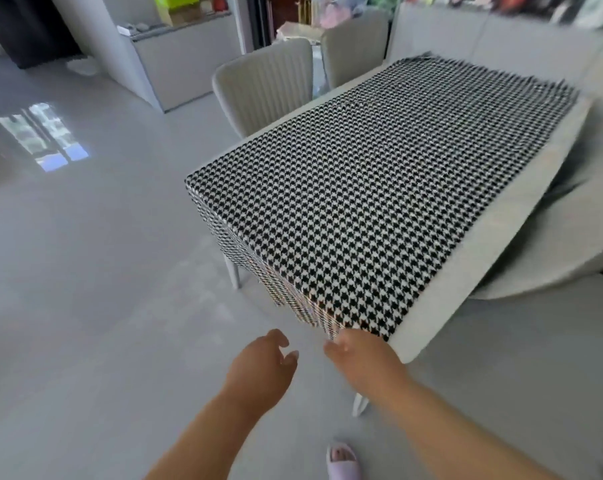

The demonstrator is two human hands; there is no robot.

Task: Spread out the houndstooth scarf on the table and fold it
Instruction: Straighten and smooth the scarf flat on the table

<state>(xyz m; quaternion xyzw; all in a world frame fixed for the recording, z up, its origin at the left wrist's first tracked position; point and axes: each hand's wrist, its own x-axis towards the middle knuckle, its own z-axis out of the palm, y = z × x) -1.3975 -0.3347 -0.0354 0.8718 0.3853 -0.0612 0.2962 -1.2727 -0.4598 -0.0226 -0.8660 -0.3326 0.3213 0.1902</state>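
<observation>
The black-and-white houndstooth scarf [373,188] lies flat over most of the white table [483,244]. Its near end hangs over the table's near-left edge, with fringe dangling. The far fringed end reaches the table's far edge. My right hand [359,355] is at the near corner, its fingers against the hanging fringe; whether it grips the fabric is hidden. My left hand [262,368] hovers just left of it, fingers curled and apart, holding nothing and clear of the scarf.
Two pale upholstered chairs [265,84] stand at the table's far left side. A rounded light seat [549,244] sits under the table's right side. Glossy grey floor [85,271] spreads to the left. My foot in a lilac slipper [341,460] is below.
</observation>
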